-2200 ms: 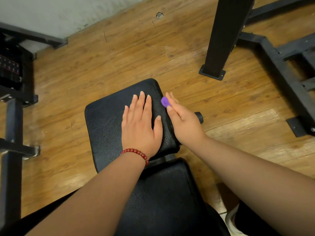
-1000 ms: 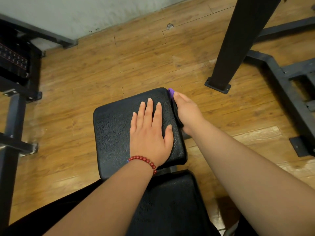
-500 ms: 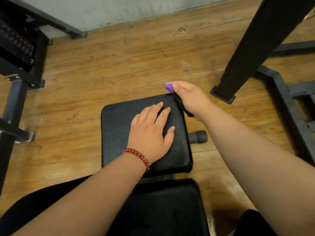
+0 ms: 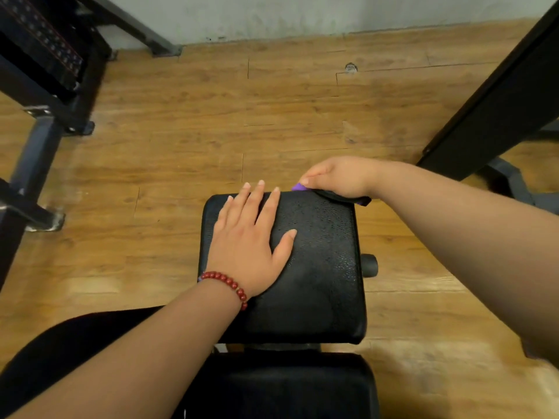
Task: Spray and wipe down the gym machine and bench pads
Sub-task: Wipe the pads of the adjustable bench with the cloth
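Crosswise, cloth (image 4: pixel 348 199) spans pad (image 4: pixel 317 267) far edge; right hand (image 4: pixel 338 176) grips it.

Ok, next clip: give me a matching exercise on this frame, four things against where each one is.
Things:
1. left hand
2. right hand
3. red bead bracelet
4. black knob

Places:
A. sticks out beside the right edge of the seat pad
B. lies flat on top of the seat pad
C. sits round the left wrist
D. grips the cloth at the seat pad's far edge

Pairs: 1-B, 2-D, 3-C, 4-A
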